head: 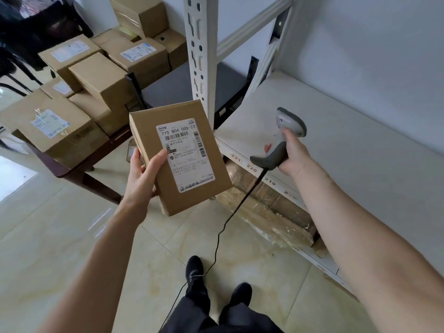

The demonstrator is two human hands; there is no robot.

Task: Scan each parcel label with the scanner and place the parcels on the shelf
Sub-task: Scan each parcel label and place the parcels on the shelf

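My left hand [141, 175] grips a flat brown cardboard parcel [149, 131] by its left edge, thumb across the white shipping label [186, 153], which faces up toward me. My right hand [292, 153] holds a grey and white handheld scanner [283, 133] by its handle, to the right of the parcel and above the front edge of the white shelf [336, 145]. The scanner's head points up and away from the label. Its black cable [230, 215] hangs down to the floor.
Several more cardboard parcels [96, 78] are stacked on a dark low table [72, 171] at the left. White shelf uprights [199, 51] stand behind the held parcel. Plastic-wrapped boxes [264, 205] sit on the lower shelf level. My feet [216, 280] stand on the tiled floor.
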